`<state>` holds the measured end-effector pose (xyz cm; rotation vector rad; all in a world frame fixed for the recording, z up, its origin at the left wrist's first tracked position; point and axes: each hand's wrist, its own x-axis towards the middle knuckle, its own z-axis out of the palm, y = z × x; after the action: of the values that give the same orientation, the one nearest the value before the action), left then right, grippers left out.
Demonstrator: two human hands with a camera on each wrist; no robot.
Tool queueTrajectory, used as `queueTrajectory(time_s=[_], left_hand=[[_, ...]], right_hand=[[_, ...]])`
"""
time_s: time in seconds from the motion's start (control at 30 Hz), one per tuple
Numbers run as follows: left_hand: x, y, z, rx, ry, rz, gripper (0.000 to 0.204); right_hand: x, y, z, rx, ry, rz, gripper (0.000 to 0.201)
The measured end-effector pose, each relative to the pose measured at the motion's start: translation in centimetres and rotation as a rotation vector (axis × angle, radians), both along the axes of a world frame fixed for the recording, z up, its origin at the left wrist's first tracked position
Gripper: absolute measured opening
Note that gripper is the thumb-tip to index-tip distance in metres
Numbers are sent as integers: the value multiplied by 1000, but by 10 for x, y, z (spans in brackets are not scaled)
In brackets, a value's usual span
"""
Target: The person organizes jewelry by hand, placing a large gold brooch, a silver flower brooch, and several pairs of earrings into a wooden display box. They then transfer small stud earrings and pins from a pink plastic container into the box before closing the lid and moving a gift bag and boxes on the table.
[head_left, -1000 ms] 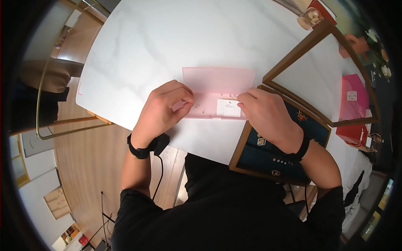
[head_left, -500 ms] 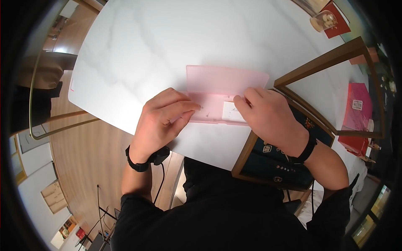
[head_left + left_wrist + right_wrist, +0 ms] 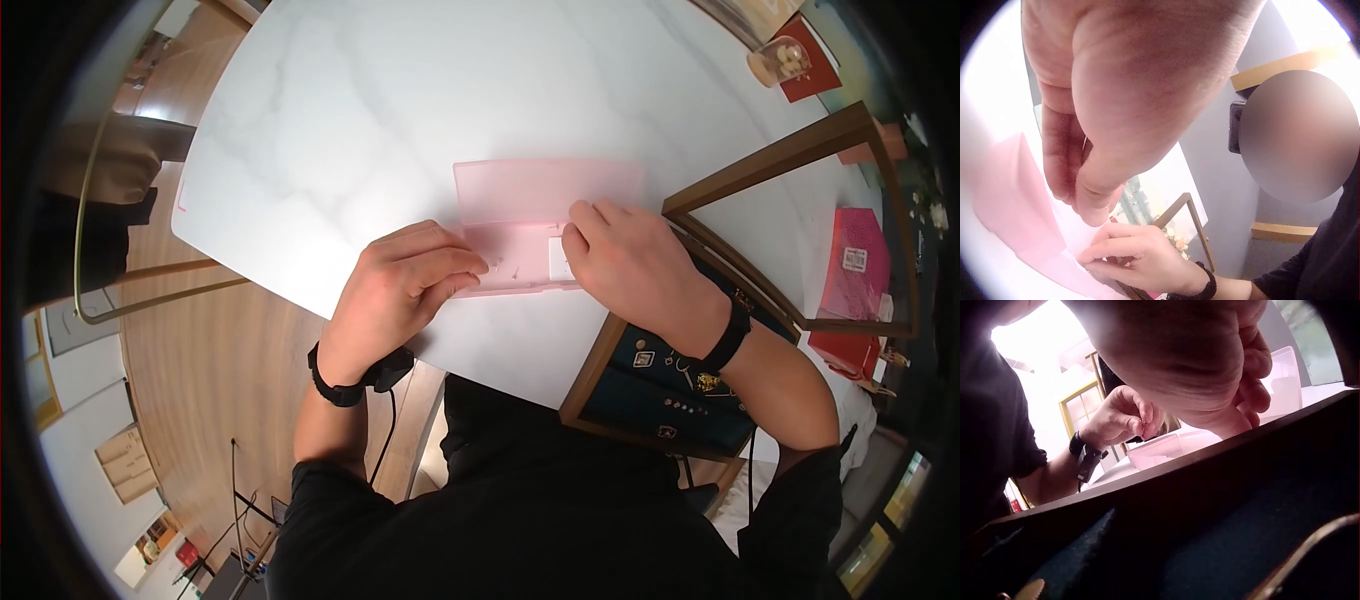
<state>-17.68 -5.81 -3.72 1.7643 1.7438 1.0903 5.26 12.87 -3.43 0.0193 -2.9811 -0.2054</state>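
An open pink case (image 3: 520, 238) lies on the white table, its translucent lid (image 3: 545, 190) raised at the back. Over its left end, my left hand (image 3: 405, 285) pinches a tiny item (image 3: 1143, 427) between thumb and forefinger, glimpsed in the right wrist view. My right hand (image 3: 650, 275) is at the case's right end, fingers bent over a white card (image 3: 558, 258) and covering most of it. Whether those fingertips grip anything is unclear. Small pieces (image 3: 515, 272) lie in the case between the hands.
Beneath my right forearm is a wooden jewellery box (image 3: 590, 370) with dark lining and several pieces; its framed lid (image 3: 770, 160) stands raised. A pink package (image 3: 850, 260), a red bag (image 3: 848, 350) and a glass jar (image 3: 780, 62) are at the right.
The head view has shifted, so the case appears farther right. My right hand now covers more of the white card. My left hand keeps its pinch near the left end.
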Motion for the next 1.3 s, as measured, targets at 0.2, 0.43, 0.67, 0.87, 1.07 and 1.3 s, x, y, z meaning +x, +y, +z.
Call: queueTrajectory(time_s=[0.2,0.43,0.67,0.87,1.07,1.3], left_hand=[[-1,-2,-2,-7,-13,-6,15],[-1,-4,0,-16,31,8,16],[3,-1,-1,-1,12,-12,15],[5,0,3,18,56,-47,16],[5,-1,0,18,58,-47,16],[6,-2,0,-28,-8,3,15]], right_hand=[[-1,5,-1,17,-25,7,13],[13,24,23,-303,47,-157,11],[18,25,12,-321,22,-91,11],[10,23,7,-289,1,-95,13],[11,24,2,-403,-17,-137,10],[11,20,7,-386,-17,-172,9]])
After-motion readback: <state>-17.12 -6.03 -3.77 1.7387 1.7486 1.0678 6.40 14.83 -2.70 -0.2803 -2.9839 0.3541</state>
